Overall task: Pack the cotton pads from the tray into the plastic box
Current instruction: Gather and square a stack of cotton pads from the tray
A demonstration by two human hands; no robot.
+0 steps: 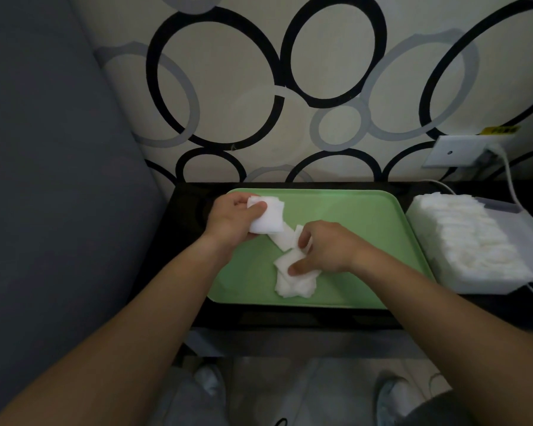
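Note:
A green tray (360, 216) lies on a small black table. My left hand (233, 221) grips a stack of white cotton pads (270, 216) over the tray's left part. My right hand (326, 249) pinches loose cotton pads (293, 284) that lie spread in the tray's middle, thumb pressed on one pad. To the right of the tray stands the plastic box (511, 229), holding rows of packed white pads (465, 235).
The black table (290, 318) ends just in front of the tray. A dark sofa (43, 179) fills the left side. At the back right a wall socket (462, 153) carries a white cable that runs past the box. Shoes show on the floor below.

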